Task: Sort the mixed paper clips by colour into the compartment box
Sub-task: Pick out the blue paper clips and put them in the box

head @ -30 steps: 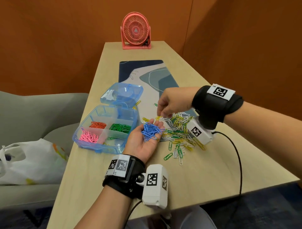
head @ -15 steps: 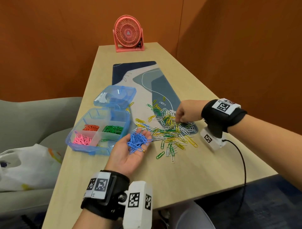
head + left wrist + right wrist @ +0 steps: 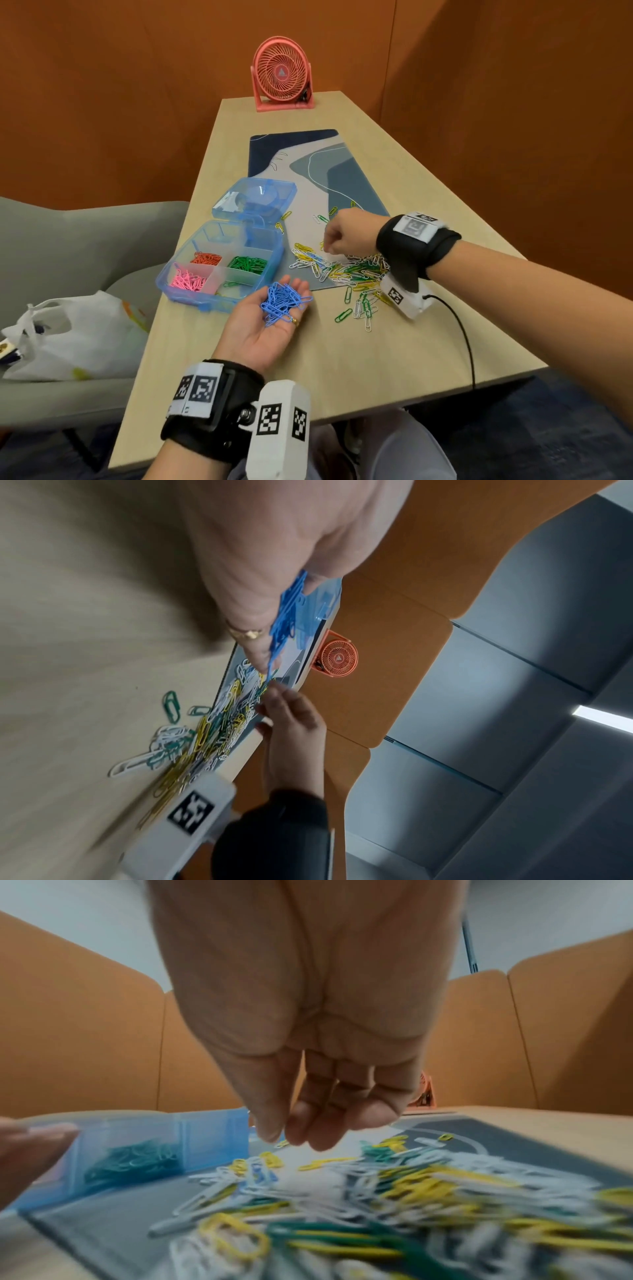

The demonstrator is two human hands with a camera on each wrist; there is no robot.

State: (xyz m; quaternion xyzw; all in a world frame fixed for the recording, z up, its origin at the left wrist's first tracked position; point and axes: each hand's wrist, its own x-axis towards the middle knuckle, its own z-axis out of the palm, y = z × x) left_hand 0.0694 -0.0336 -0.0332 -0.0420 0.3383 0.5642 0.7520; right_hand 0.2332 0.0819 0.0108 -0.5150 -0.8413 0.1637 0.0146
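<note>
1. Looking down in the head view, blue clips [image 3: 283, 303] are carried on the upturned, flat left hand [image 3: 265, 325] just beside the compartment box [image 3: 191, 294]; the right hand [image 3: 347, 236] is curled low over the mixed pile [image 3: 346, 270] on the mat [image 3: 352, 178]; orange, green and pink are already sorted

2. Left wrist view: palm [image 3: 270, 561] seen flat, nothing gripped, blue clips [image 3: 286, 618] only resting; it should be kept level, judged

3. Right wrist view: fingertips [image 3: 294, 1131] drawn together above the pile [image 3: 394, 1191]; whether a clip is pinched cannot be told; single blue ones are best lifted clear of tangles
</note>
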